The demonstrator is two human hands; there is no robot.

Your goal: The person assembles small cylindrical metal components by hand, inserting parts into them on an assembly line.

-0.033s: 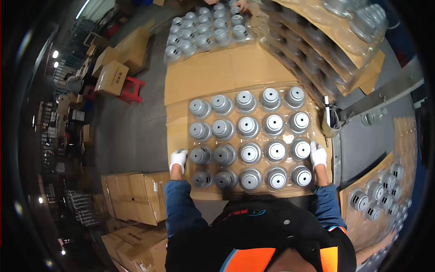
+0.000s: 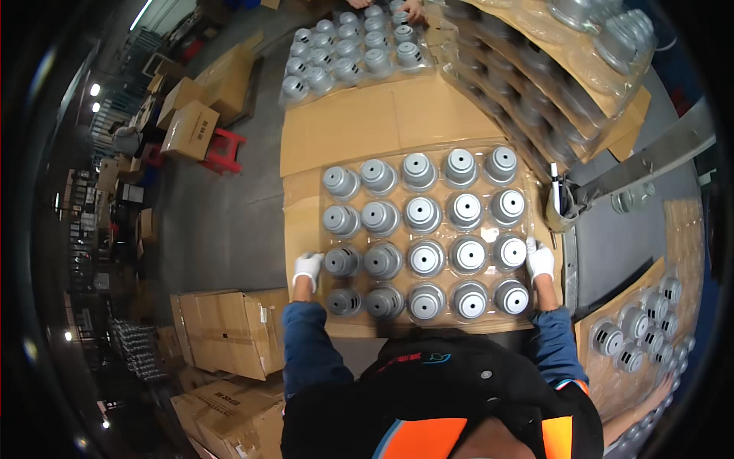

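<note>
Looking down past my dark jacket with its orange panel, I have both white-gloved hands out at the sides of a clear plastic tray filled with grey metal motor housings, set in rows of five. My left hand is closed on the tray's left edge beside the third row; my right hand is clamped on the right edge at about the same depth. Gripping opposite sides like this keeps the flimsy tray level, so the housings stay seated in their pockets. The fingertips are partly hidden under the rim, so I cannot tell how far they wrap.

The tray rests on a sheet of brown cardboard, which seems to serve as a divider over a stack below. To my right lies a grey conveyor surface, with more filled trays near its lower end. To my left, closed cartons stand on the concrete floor.

Farther off, a second tray of housings lies beyond the cardboard, and another person's hand touches its far edge. Stacked layers of trays and cardboard rise at the upper right.
</note>
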